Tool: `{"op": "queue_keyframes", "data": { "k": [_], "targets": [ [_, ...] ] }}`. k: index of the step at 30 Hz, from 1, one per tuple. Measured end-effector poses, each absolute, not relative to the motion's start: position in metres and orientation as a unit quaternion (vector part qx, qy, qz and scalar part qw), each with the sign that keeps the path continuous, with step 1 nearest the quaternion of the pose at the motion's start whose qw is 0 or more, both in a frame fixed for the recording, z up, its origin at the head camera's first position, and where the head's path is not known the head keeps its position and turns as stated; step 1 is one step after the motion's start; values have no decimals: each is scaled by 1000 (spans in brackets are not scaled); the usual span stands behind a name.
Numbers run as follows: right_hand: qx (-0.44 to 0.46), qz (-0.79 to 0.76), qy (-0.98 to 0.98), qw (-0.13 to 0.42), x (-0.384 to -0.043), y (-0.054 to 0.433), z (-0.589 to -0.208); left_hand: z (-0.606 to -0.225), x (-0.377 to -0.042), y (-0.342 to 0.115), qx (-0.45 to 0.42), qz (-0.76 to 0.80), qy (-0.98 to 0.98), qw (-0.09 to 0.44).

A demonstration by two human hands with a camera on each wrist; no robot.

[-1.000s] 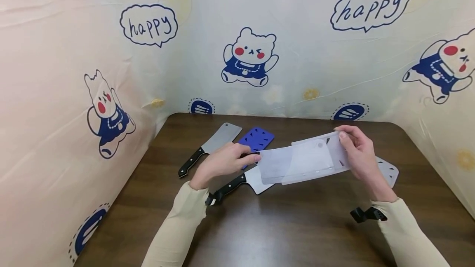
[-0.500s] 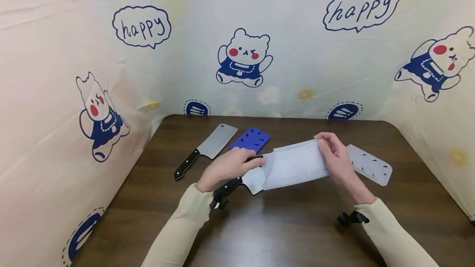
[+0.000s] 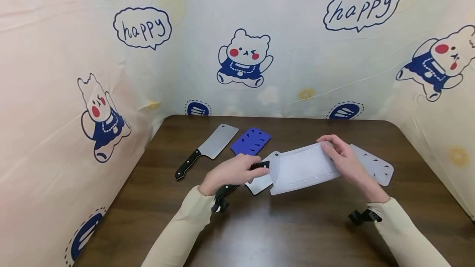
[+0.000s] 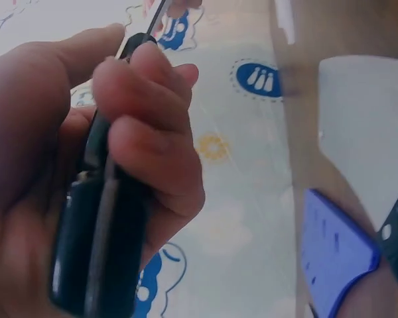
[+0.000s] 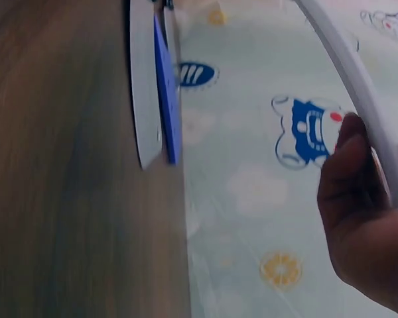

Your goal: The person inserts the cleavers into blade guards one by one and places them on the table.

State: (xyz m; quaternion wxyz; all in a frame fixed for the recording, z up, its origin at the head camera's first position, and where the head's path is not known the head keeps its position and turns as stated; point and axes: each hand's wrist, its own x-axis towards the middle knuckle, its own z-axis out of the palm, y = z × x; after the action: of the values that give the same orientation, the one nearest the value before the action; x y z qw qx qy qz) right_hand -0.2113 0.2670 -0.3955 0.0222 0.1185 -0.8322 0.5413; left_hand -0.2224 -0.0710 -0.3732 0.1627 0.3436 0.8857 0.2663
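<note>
White sheath (image 3: 304, 168) over the end of a black-handled knife (image 3: 264, 165), above the worktop's (image 3: 289, 230) middle.
A cleaver (image 3: 219, 141) lies toward the left edge; the left hand (image 3: 236, 172) wraps its fingers round the knife; the right hand (image 3: 344, 160) pinches the sheath; a perforated cover (image 3: 376, 166) rests toward the right edge.

A broad, black-handled metal cleaver (image 3: 274, 170) is gripped at its handle by the left hand (image 3: 237, 172). Most of its blade sits inside a flat, rectangular, translucent white plastic sheath (image 3: 306, 167). Only a grey strip and the handle are outside, on the left of the sheath. The right hand (image 3: 343, 160) pinches the sheath's right end; both things are in the air.
</note>
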Motion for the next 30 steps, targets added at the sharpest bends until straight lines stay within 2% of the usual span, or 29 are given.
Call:
{"op": "queue_keyframes", "data": {
  "k": [5,12,20,30],
  "targets": [
    [136,492,-858,-54,-215,285,-397,-382,-216,-69,354,269,873,198],
    [205,417,-880,-100,-218,304,-406,-395,-208,-68,356,265,864,238],
    [210,420,-853,-230,-215,318,-417,-413,-199,-59,372,211,868,253],
    [227,413,-833,-290,-217,323,-429,-424,-193,-51,389,169,870,252]
  ]
}}
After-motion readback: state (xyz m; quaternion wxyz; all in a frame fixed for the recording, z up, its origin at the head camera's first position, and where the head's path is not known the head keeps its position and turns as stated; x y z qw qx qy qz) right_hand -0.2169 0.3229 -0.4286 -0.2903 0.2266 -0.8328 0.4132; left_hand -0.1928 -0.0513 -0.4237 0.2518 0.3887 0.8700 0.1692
